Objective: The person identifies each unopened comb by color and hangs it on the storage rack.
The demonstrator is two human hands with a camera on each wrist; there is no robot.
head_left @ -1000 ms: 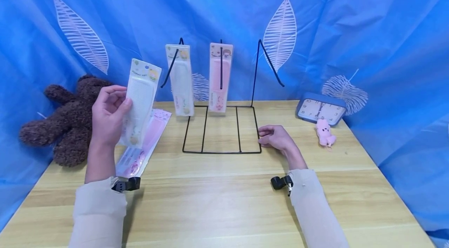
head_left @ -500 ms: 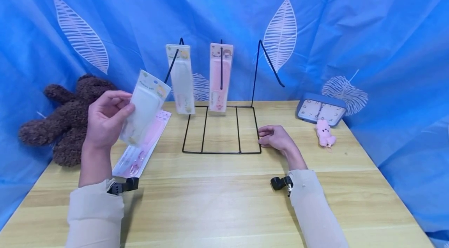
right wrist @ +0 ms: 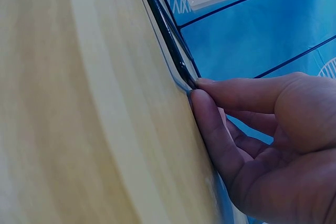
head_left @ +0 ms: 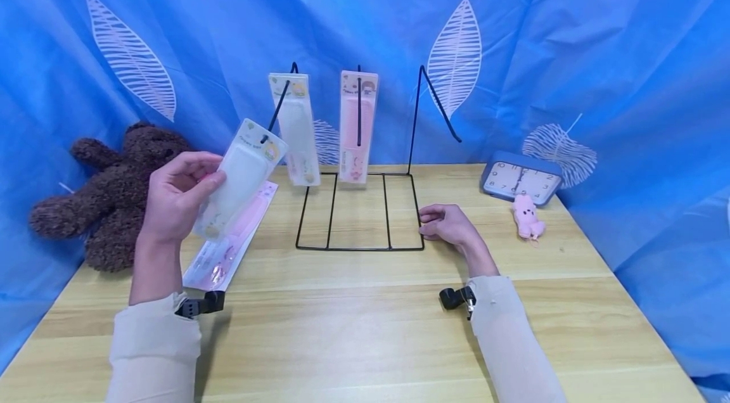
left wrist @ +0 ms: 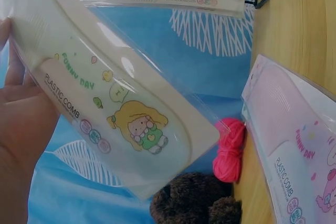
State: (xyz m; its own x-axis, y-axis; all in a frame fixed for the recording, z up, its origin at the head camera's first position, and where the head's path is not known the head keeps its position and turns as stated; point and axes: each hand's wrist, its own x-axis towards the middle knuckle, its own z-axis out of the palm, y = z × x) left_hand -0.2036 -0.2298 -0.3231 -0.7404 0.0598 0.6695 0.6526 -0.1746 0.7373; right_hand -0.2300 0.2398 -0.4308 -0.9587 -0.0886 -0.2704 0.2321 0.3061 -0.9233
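Note:
My left hand (head_left: 181,194) pinches a pale green packaged plastic comb (left wrist: 113,87) by its left edge, thumb in front. This comb is tilted, and the hole in its header card meets the tip of the left hook on a black wire rack (head_left: 360,249). Farther back on that hook hangs another pale packaged comb (head_left: 298,130). From the middle hook hangs a pink packaged comb (head_left: 357,127); the right hook carries nothing. My right hand (right wrist: 262,135) pinches the front right corner of the rack's base between thumb and fingers.
Under my left hand, a pink packaged comb (head_left: 228,251) lies on the wooden table (head_left: 342,327). A brown plush toy (head_left: 125,200) is at left, with a bright pink bundle (left wrist: 229,150) near it. At right are a blue clock (head_left: 521,178) and a small pink plush (head_left: 527,218).
The held comb has tilted and dropped slightly, then come rightward so its hole meets the left hook's tip. The comb behind has swung a little. My right hand stays on the base.

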